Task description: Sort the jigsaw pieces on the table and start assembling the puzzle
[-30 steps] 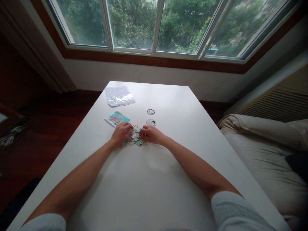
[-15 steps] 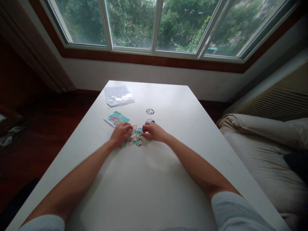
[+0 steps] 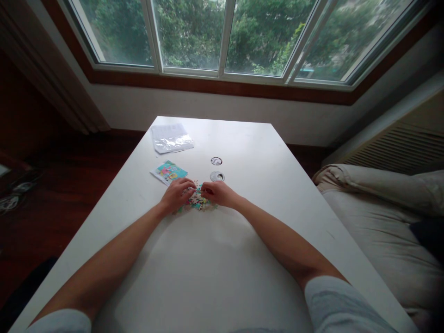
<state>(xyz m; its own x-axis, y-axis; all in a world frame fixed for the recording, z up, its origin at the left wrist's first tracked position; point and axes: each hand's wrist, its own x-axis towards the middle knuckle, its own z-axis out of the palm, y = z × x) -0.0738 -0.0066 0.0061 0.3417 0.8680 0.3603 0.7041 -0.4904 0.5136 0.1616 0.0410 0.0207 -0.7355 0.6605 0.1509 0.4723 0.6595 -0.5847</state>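
Small jigsaw puzzle pieces [image 3: 199, 202] in teal, cream and other colours lie in a loose heap on the white table [image 3: 208, 259]. My left hand [image 3: 178, 193] is over the heap's left side, fingers curled in and thumb drawn close to them. From the right, my right hand [image 3: 218, 192] reaches over the heap with thumb and fingertips pinched. The fingertips of both hands are close together above the pieces. What they hold, if anything, is too small to make out. Behind my left hand lies a colourful picture sheet [image 3: 169, 171], its near corner partly covered.
A clear plastic bag with papers [image 3: 171, 138] lies at the table's far left. Two round items, a grey-rimmed disc [image 3: 217, 176] and a smaller dark-rimmed one [image 3: 216, 161], are beyond my right hand. A cushioned sofa [image 3: 367, 236] stands along the right, windows [image 3: 190, 37] ahead.
My right hand has moved left over the heap, its fingers closing in and uncovering the nearer disc. My left hand has shifted slightly right, bringing the fingertips nearer each other.
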